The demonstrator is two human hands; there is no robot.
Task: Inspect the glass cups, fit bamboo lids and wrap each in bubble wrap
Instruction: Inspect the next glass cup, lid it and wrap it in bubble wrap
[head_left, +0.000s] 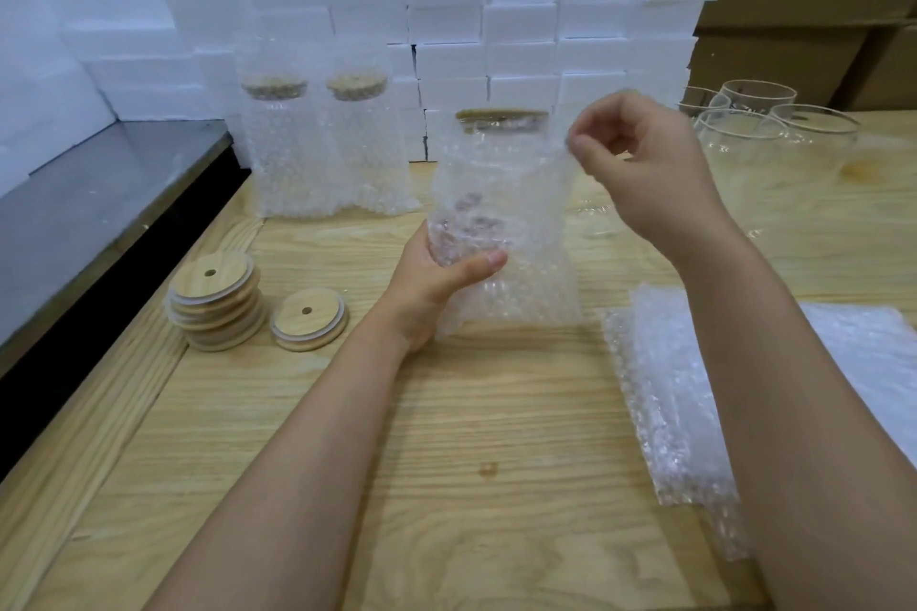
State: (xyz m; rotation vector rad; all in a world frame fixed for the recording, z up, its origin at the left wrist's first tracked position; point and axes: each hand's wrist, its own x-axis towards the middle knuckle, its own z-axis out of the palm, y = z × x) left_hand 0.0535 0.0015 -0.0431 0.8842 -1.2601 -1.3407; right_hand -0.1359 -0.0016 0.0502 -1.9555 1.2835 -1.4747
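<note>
Cup point(501, 213), lidded and sleeved in bubble wrap point(521, 293), is hanging upright over my table point(446, 412); my left hand point(436, 283) is gripping its base, right hand point(645, 164) pinching the wrap's top edge.

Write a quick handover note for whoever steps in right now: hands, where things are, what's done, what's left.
Left hand grips the lidded cup in bubble wrap.
Right hand pinches the wrap's top edge.
Done: two wrapped cups stand at the back.
Left: bare glass cups at right; spare bamboo lids at left; bubble wrap sheets at right.
</note>
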